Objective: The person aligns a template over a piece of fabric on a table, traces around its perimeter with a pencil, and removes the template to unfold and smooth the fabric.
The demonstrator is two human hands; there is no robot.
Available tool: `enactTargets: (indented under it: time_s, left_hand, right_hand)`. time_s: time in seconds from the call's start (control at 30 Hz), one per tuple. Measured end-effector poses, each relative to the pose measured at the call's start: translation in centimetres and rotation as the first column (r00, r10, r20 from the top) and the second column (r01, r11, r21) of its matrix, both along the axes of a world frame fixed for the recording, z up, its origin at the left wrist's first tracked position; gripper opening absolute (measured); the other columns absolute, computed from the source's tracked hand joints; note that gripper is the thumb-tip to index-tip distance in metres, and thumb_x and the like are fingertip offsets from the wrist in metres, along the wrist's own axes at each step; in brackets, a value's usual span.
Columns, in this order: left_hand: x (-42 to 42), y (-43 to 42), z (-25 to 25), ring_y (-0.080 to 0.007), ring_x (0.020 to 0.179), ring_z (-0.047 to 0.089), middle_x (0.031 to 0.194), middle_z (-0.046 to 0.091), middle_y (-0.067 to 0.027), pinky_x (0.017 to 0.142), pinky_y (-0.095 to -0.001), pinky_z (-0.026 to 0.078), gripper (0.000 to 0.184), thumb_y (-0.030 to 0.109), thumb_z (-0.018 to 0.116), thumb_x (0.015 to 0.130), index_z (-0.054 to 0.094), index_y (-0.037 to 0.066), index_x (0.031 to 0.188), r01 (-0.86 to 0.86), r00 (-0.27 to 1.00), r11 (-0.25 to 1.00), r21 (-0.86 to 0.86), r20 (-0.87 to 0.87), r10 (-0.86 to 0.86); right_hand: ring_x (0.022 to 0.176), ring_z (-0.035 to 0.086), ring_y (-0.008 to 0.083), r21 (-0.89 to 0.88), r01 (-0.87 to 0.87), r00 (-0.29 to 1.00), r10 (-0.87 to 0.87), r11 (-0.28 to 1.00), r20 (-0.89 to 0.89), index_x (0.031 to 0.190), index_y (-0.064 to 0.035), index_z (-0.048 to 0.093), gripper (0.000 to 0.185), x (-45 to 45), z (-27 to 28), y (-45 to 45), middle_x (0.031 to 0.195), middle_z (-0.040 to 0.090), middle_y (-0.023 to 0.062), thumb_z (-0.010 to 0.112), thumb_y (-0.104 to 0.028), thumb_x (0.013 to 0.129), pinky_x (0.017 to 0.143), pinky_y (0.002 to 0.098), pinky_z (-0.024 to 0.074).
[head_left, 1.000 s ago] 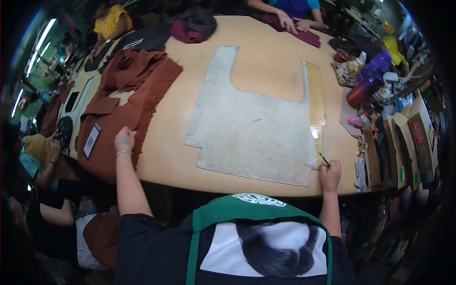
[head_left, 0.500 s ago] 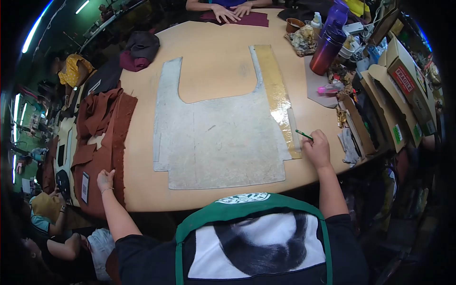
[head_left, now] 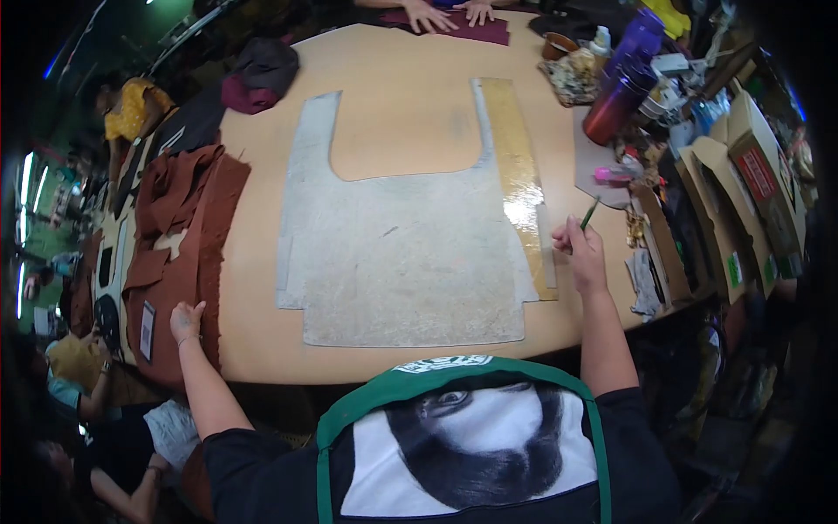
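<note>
My left hand [head_left: 186,321] is on the rust-brown cloth [head_left: 179,284] at the table's left side, with its fingers curled on the fabric and its thumb apart. A small white card with a printed code [head_left: 147,332] lies on that cloth, just left of the hand. My right hand [head_left: 579,249] is closed around a green pencil [head_left: 590,212] that points up and away. It is beside the right edge of a large pale, worn pattern piece [head_left: 401,262], which has a U-shaped cutout at the top. Shiny tan tape [head_left: 515,166] covers the pattern's right strip.
Across the table [head_left: 397,65], another person's hands [head_left: 428,16] press on maroon cloth [head_left: 484,29]. A dark bundle [head_left: 260,74] lies at far left. On the right are a purple-red bottle [head_left: 615,105], a pink object [head_left: 614,175], a grey rag [head_left: 643,286] and cardboard boxes [head_left: 742,175].
My right hand has turned, and the pencil swings from pointing left toward the pattern to pointing up and right. My left hand remains at the brown cloth, its thumb now raised. The view shifts slightly.
</note>
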State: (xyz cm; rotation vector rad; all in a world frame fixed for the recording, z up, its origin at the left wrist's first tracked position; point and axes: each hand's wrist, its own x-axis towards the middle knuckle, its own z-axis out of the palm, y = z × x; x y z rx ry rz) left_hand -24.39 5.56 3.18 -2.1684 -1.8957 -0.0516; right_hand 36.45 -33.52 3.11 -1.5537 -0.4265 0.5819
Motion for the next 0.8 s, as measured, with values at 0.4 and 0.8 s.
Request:
enactTargets:
  time_s: [0.4, 0.8]
  left_hand:
    - [1.6, -0.1, 1.3, -0.0324, 0.064, 0.059, 0.065, 0.059, -0.0153, 0.062, -0.0401, 0.047, 0.044, 0.04, 0.072, 0.064, 0.053, 0.0, 0.064, -0.07, 0.997, 0.994, -0.085, 0.019, 0.072]
    - [1.6, -0.1, 0.8, -0.0322, 0.066, 0.06, 0.067, 0.06, -0.0154, 0.062, -0.0405, 0.047, 0.044, 0.041, 0.073, 0.063, 0.055, 0.001, 0.063, -0.056, 0.998, 0.997, -0.05, 0.017, 0.057]
  right_hand:
    - [0.052, 0.041, 0.0087, 0.381, -0.043, 0.875, 0.219, 0.923, -0.432, 0.083, -0.0049, 0.056, 0.046, -0.3, 2.6, -0.7, 0.06, 0.043, -0.0019, 0.038, -0.046, 0.09, 0.051, 0.0225, 0.0357]
    - [0.054, 0.043, 0.0086, 0.378, 0.048, 0.887, 0.135, 0.925, -0.442, 0.078, -0.01, 0.053, 0.026, -0.7, 2.8, -1.2, 0.06, 0.046, -0.0027, 0.05, -0.033, 0.088, 0.055, 0.0226, 0.0361]
